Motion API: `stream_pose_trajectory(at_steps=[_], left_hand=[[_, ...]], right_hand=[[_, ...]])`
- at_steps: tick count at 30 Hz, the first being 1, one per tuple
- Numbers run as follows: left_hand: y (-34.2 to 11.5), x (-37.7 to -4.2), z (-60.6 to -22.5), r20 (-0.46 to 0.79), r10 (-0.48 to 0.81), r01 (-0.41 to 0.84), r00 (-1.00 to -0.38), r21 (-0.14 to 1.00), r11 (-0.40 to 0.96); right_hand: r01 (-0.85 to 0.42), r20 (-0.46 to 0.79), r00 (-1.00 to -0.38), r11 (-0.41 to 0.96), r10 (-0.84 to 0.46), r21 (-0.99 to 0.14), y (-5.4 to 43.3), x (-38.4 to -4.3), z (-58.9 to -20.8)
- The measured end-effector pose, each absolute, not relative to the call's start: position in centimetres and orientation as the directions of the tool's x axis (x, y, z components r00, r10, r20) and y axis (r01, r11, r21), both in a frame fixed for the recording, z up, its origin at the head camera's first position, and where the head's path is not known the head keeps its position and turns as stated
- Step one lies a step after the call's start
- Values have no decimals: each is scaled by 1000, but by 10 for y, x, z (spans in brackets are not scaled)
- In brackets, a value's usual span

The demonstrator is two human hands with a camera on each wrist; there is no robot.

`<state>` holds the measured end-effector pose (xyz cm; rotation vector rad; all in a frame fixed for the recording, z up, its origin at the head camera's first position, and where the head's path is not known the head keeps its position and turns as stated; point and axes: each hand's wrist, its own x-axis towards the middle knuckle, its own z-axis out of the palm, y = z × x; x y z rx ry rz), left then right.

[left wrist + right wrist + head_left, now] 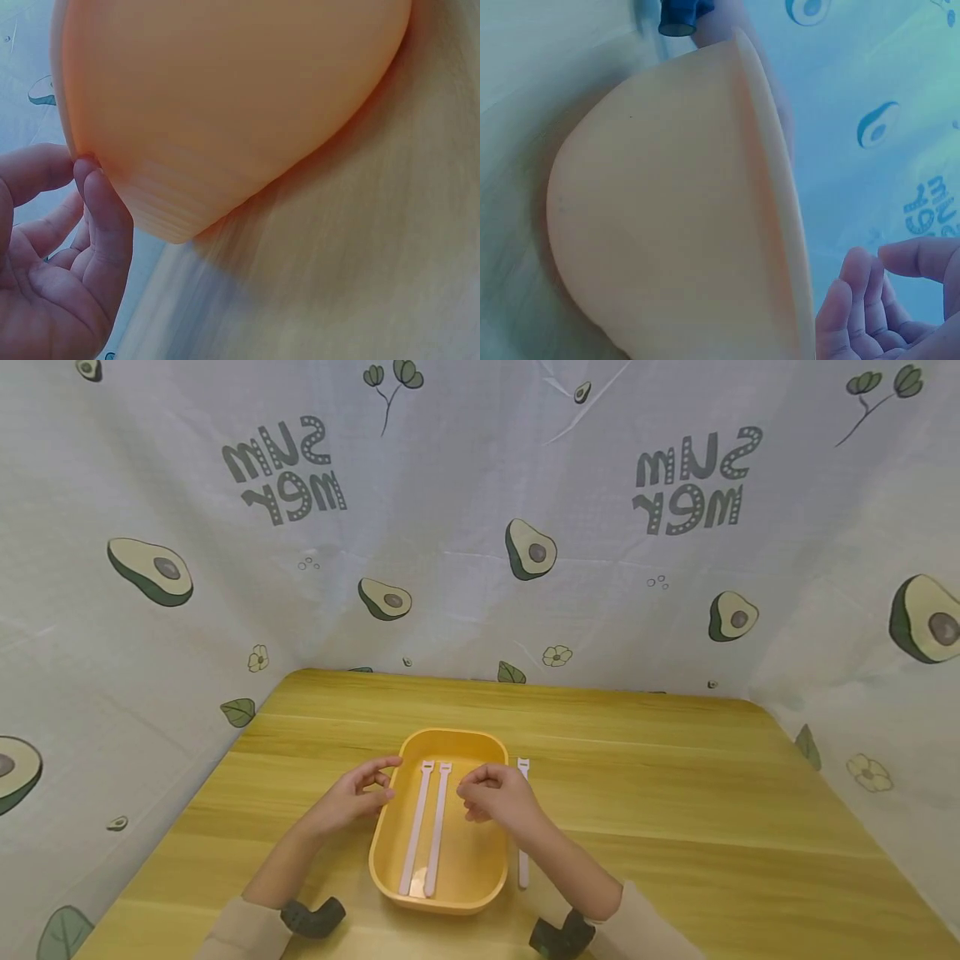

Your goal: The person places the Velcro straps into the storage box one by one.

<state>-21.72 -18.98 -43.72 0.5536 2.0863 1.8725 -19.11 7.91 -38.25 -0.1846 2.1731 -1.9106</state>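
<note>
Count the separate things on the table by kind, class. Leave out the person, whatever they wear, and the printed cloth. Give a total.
Tray: 1
Straps: 3 (2 inside the tray, 1 beside it)
Total: 4

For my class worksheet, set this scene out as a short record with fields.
Container: yellow tray, on a wood-grain table
Inside: two pale straps, side by side
Outside: third pale strap, on the table, right of the tray, partly hidden by the right arm
Left grip: touching the tray's left rim
Right grip: over the tray; no held object visible
Backdrop: avocado-print cloth
</note>
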Motion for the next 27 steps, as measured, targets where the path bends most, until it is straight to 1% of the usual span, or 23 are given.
stream_pose_trajectory(at_steps=[13,22,27], left_hand=[[-189,-218,-438,25,442,72,-896,993,89],[-190,-218,-439,20,446,65,-895,994,86],[-189,-218,-439,19,447,63,-894,994,85]], right_hand=[[101,-120,-981,123,-155,-987,110,-185,-387],[101,-106,-994,179,-19,-979,128,-195,-393],[100,-104,-994,192,-12,-976,136,-197,-400]])
